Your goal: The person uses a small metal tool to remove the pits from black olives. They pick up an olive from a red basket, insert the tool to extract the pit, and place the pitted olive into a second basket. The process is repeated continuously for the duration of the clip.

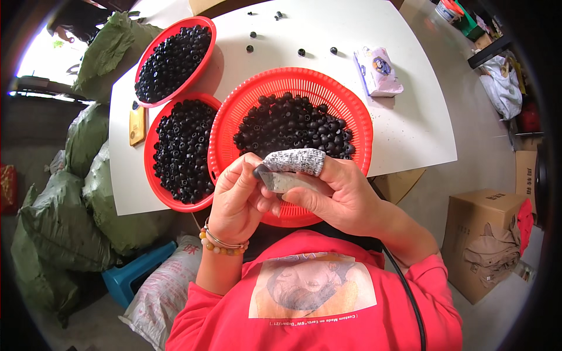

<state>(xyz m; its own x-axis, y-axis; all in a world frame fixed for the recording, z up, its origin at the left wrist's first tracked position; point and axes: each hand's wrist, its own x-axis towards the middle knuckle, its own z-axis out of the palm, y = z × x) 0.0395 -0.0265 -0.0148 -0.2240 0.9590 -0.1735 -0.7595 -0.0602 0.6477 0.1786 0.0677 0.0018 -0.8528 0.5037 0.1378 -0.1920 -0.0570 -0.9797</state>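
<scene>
My left hand [239, 186] is closed in a pinch on a small round black plastic piece [258, 171]. My right hand [350, 190] grips a short flat blade [287, 182] between thumb and fingers, its pointed end touching or very near the black piece. A grey speckled knit sleeve [294, 160] covers my right forefinger. Both hands meet over the near side of a large red plastic basket [227, 117]. Many loose black pieces [293, 126] lie heaped in it; they look like small hollow caps.
Two more red baskets [212, 36] [153, 186] with black pieces stand at left on the white table [410, 131], the farther one tilted. A yellow phone [137, 125], a tissue pack [379, 71] and several stray pieces lie there. Green sacks [58, 228], a blue stool [132, 275] and a carton [477, 234] flank me.
</scene>
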